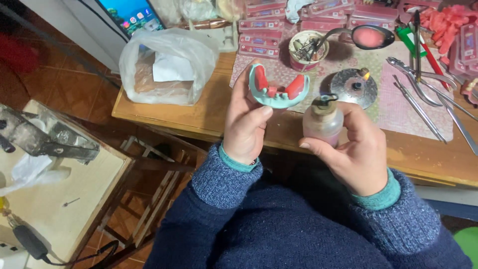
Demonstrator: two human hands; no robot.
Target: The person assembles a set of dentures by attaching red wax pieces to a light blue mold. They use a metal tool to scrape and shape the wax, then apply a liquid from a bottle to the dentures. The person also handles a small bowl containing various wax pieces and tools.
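Observation:
My left hand (245, 119) holds up a teal horseshoe-shaped dental cast (278, 90) with red wax rims on both arms. My right hand (354, 149) grips a small clear plastic bottle (322, 122) with a dark metal nozzle on top, just right of the cast and almost touching it. Both hands hover over the front edge of a wooden workbench (209, 112). Behind the bottle a small round metal burner (353, 87) carries a tiny flame.
Metal pliers and long instruments (423, 94) lie on a patterned mat at the right. A cup of tools (306, 50), a spoon with pink wax (371, 36), stacked flat boxes (261, 35) and a plastic bag (167, 67) sit behind. A low side table (64, 189) stands at the left.

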